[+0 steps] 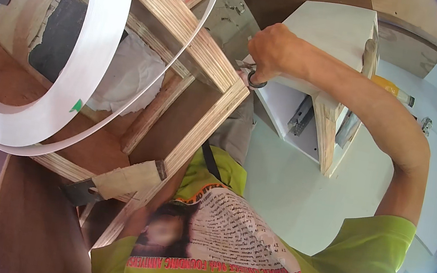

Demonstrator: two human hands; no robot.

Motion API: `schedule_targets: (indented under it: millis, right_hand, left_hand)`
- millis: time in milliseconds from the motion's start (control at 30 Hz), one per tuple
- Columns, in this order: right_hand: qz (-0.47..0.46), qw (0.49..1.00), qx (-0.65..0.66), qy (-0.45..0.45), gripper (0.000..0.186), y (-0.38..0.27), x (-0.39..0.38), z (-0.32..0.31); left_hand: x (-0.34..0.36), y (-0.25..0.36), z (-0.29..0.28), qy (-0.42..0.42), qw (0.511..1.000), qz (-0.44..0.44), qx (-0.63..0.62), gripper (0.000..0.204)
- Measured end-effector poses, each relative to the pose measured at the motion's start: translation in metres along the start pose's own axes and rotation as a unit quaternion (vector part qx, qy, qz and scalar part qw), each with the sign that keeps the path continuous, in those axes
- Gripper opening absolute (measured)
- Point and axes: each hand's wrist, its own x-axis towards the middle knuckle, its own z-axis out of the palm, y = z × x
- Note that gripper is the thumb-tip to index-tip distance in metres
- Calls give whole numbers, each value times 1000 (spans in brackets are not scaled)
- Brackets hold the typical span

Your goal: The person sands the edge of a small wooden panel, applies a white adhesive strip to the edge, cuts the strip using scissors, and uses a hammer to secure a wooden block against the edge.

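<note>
My right hand (269,51) is closed on a dark ring-handled metal tool (256,83), probably scissors, at the corner of a plywood frame (209,50). My left forearm (171,189) runs behind that frame; its hand is mostly or wholly hidden. A large roll of white edging strip (103,40) lies over the frame at upper left, with a loose length trailing upward. Below it, a putty knife or scraper with a pale handle (127,179) lies across the lower rail.
A white box cabinet (324,33) with metal slides and a bare plywood edge stands at right, on a pale surface (298,205). Brown panels (27,209) stand at lower left. Crumpled pale paper (125,83) and a dark sheet (59,28) sit inside the frame. A yellow container (392,86) is behind my arm.
</note>
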Motion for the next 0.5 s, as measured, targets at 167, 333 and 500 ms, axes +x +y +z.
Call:
schedule_targets:
  millis: [167, 333, 500]
  right_hand:
    - [-24, 999, -1, 25, 38, 5, 5, 3]
    - [-22, 1000, -12, 11, 34, 2, 2, 0]
    - [-77, 988, 41, 125, 33, 12, 1, 17]
  left_hand:
    - [5, -1, 5, 2, 1000, -1, -6, 41]
    - [9, 1, 4, 8, 1000, -2, -7, 41]
    - [8, 7, 2, 16, 1000, -5, 0, 42]
